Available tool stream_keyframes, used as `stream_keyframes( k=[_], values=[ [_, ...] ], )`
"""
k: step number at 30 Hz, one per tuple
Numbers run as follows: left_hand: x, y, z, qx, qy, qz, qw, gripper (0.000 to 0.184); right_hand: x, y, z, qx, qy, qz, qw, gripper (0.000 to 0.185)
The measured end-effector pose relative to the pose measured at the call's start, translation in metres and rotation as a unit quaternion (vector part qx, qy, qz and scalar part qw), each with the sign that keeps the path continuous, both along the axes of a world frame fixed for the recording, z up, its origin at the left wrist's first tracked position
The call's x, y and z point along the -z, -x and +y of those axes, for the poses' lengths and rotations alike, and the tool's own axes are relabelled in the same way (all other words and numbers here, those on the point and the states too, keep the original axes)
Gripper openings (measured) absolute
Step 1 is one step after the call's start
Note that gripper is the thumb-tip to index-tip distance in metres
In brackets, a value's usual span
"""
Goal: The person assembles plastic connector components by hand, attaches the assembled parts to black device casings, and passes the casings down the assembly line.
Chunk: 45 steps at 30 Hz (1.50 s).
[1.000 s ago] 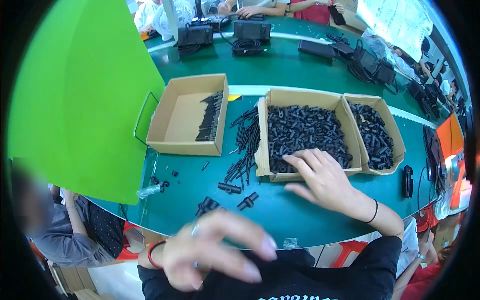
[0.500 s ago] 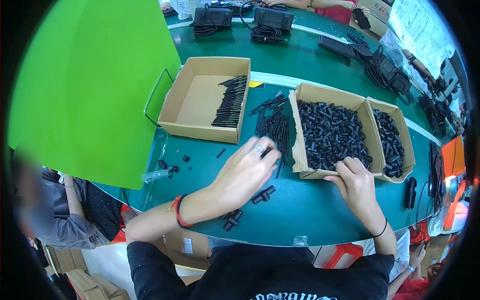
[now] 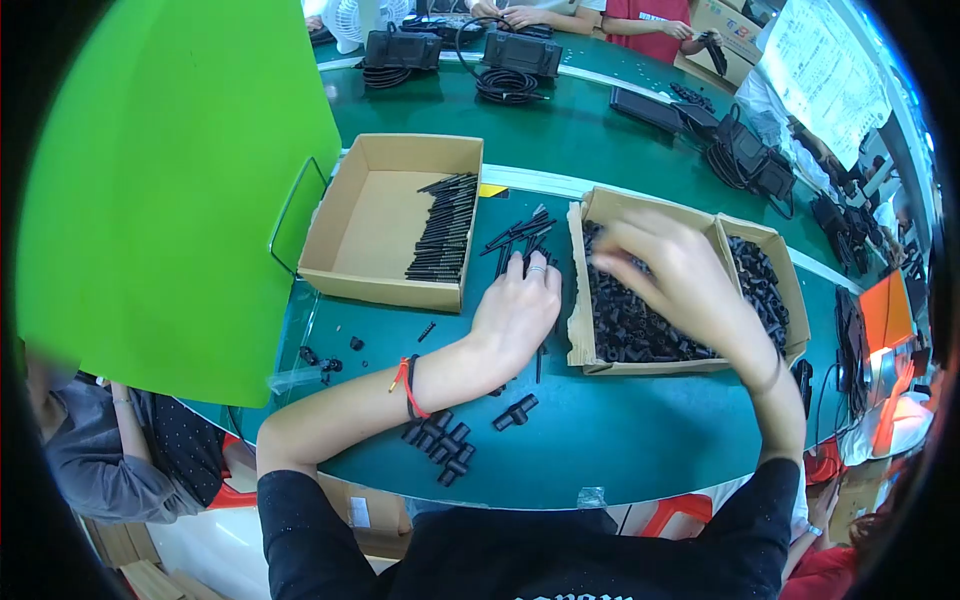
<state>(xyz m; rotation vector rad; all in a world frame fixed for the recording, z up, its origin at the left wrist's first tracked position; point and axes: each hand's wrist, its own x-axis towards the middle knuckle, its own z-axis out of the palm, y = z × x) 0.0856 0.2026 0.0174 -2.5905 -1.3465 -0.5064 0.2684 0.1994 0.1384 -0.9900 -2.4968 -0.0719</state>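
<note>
Palm down, the left hand reaches in from the lower left, forearm slanting above the green table, fingertips bent among the black rods between two cartons; whether they close on one cannot be told. Blurred, the right hand is over the carton of black fittings, fingers pointing left; its grip is unclear. Small T-shaped pieces lie near the left wrist.

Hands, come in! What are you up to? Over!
Left hand at loose black rods; grip hidden. Right hand, blurred, over black fittings; grip unclear. Cardboard box wall between hands.
</note>
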Motion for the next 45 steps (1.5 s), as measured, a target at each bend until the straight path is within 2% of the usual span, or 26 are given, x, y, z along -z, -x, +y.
stream_keyframes(
  k=[1,3,4,8,10,12,14,17,19,22,24,26,30,32,33,35,40,43,45],
  values=[
    [-0.003,0.002,0.0,0.003,-0.002,0.002,1.0,0.026,0.007,0.005,0.029,-0.038,-0.008,-0.03,0.999,0.014],
    [-0.01,0.007,0.0,0.024,0.022,-0.022,0.999,0.018,0.017,0.018,0.073,-0.042,0.007,-0.151,0.988,0.011],
    [-0.006,0.008,0.002,0.034,-0.022,-0.038,0.998,0.015,0.026,0.023,0.094,-0.038,0.019,-0.171,0.984,0.012],
    [-0.002,0.011,0.005,0.044,-0.021,-0.059,0.997,0.017,0.055,0.039,0.14,-0.017,0.081,-0.212,0.974,0.017],
    [0.002,0.012,0.011,0.04,-0.014,-0.109,0.993,0.023,0.062,0.042,0.155,-0.006,0.126,-0.219,0.968,0.017],
    [-0.006,0.018,0.013,0.072,0.104,-0.236,0.963,0.031,0.068,0.041,0.161,0.009,0.168,-0.227,0.959,0.017],
    [-0.003,0.02,0.021,0.093,0.139,-0.311,0.935,0.028,0.063,0.04,0.161,-0.04,0.182,-0.193,0.963,0.018],
    [0.0,0.019,0.027,0.105,0.192,-0.358,0.908,0.022,0.051,0.038,0.147,-0.042,0.147,-0.182,0.971,0.017],
    [0.0,0.018,0.029,0.109,0.166,-0.36,0.912,0.014,0.043,0.036,0.134,-0.05,0.121,-0.165,0.978,0.016],
    [-0.005,0.018,0.024,0.099,0.146,-0.344,0.922,0.024,0.039,0.033,0.118,-0.027,0.108,-0.134,0.985,0.016],
    [-0.008,0.017,0.024,0.098,0.153,-0.34,0.923,0.029,0.045,0.028,0.114,-0.054,0.091,-0.082,0.991,0.013],
    [-0.013,0.017,0.023,0.097,0.225,-0.396,0.885,0.026,0.052,0.026,0.112,-0.038,0.079,-0.075,0.993,0.01],
    [-0.02,0.024,0.026,0.066,0.277,-0.379,0.88,0.023,0.064,0.024,0.109,0.008,0.128,-0.05,0.99,0.009],
    [-0.022,0.025,0.024,0.067,0.311,-0.379,0.869,0.017,0.066,0.023,0.107,-0.074,0.016,0.006,0.997,0.012],
    [-0.021,0.025,0.023,0.073,0.318,-0.384,0.864,0.015,0.065,0.024,0.105,-0.07,0.005,0.019,0.997,0.012],
    [-0.025,0.024,0.019,0.075,0.324,-0.369,0.868,0.014,0.062,0.024,0.099,-0.035,0.071,0.04,0.996,0.012],
    [-0.032,0.021,0.012,0.112,0.307,-0.355,0.876,0.012,0.06,0.024,0.083,-0.008,0.065,0.055,0.996,0.02],
    [-0.047,0.02,0.004,0.094,0.294,-0.335,0.89,0.013,0.066,0.022,0.08,-0.018,0.085,0.036,0.996,0.02],
    [-0.056,0.021,0.002,0.112,0.256,-0.367,0.887,0.014,0.064,0.021,0.075,-0.016,0.098,0.037,0.994,0.016]
  ],
)
